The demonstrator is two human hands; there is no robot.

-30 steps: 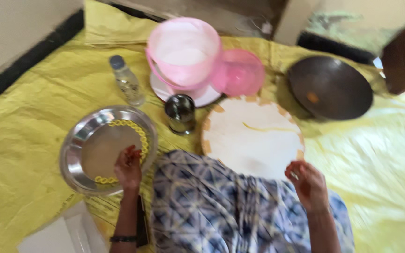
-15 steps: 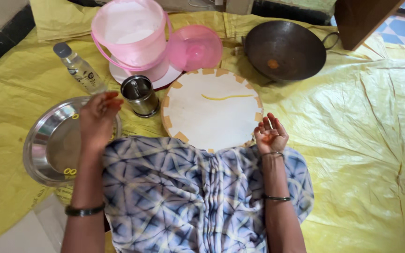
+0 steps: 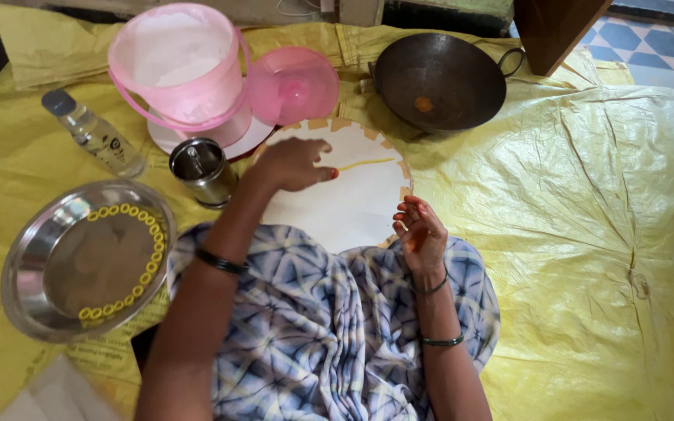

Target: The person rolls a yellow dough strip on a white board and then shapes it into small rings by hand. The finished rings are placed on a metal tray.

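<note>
The left hand (image 3: 294, 162) is now over the round white board (image 3: 345, 204), with its fingers bent down and the tips touching the white surface near a thin yellow strand (image 3: 366, 164) that lies across the upper part of the board. Half a second ago this hand was lower and more to the left, above the edge of the steel plate (image 3: 37, 257), so it has crossed over the small steel cup (image 3: 201, 170) to reach the board. It does not hold anything; the fingers are loosely together.

The right hand (image 3: 419, 230) stays at the lower right edge of the board, as before, palm turned up and fingers curled and a little apart (if something small lies between the fingertips, I cannot tell).

The steel plate lies on the yellow sheet (image 3: 587, 195) to the left of the person's lap, and small yellow rings (image 3: 148, 257) stand in a curved row along its inner side. Behind the board are a pink bucket (image 3: 177, 66), a pink lid (image 3: 294, 84), a clear bottle (image 3: 95, 134) and a dark pan (image 3: 438, 82).
</note>
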